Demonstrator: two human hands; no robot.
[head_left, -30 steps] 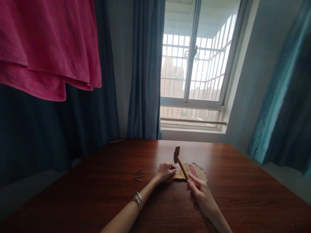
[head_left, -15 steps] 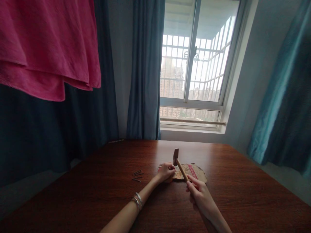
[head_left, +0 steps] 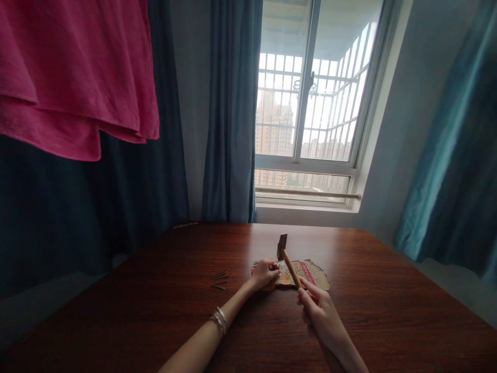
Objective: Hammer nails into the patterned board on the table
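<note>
Right hand (head_left: pixel 316 306): grip closed round the near end of the wooden handle of the hammer (head_left: pixel 292 270). Hammer slants far-left, its head up above the bench (head_left: pixel 116 316), just right of the left hand. Can't tell if the head touches anything below.

Left hand (head_left: pixel 266 273): fingers curled, thumb and fingertips pinched together at the left part of the patterned cardboard (head_left: pixel 317 280). Whatever sits in the pinch is too small to make out; could be a nail. Left wrist wears bracelets (head_left: pixel 221 320).

Cardboard lies flat on the bench, between and beyond the hands; speckled, with a pink band toward the right and a row of dark marks along the far right edge. Loose nails (head_left: pixel 220 283) lie left of the left hand, apart from it.

Step, my read: hammering, left hand steadying, right hand lining up the head. A blow from here calls for a short, square drop, left fingertips out of the line. Main risk: head is close to those fingers.
</note>
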